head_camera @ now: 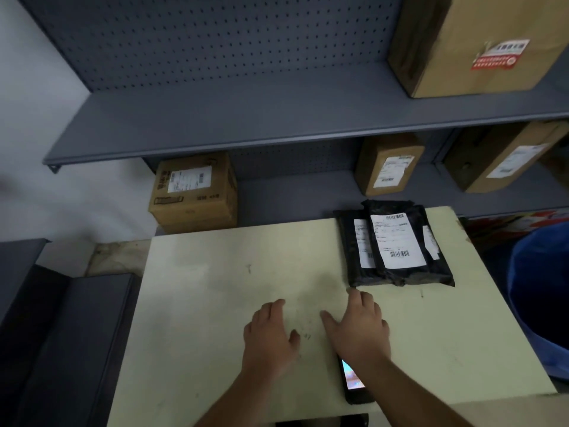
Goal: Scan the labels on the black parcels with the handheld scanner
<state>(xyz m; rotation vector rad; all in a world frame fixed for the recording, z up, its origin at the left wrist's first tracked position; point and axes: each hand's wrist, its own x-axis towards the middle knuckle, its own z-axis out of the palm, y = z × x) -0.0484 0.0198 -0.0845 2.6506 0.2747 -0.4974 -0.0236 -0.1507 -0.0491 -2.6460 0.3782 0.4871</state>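
Observation:
A stack of black parcels [397, 274] with white barcode labels lies at the far right of the pale table [215, 288]. The top parcel's label [397, 240] faces up. My left hand [269, 337] is spread flat over the table, holding nothing. To its right, my right hand [358, 326] is also spread flat, its fingertips just short of the parcels' near edge. The handheld scanner [354, 383], a dark device with a lit screen, lies on the table, partly hidden under my right wrist.
Grey shelving [246, 127] rises behind the table with several brown cartons: one [194, 192] at the lower left, two [389, 164] at the lower right, one large [480, 44] above. A blue bin [542, 297] stands right of the table. A dark unit [61, 334] sits left.

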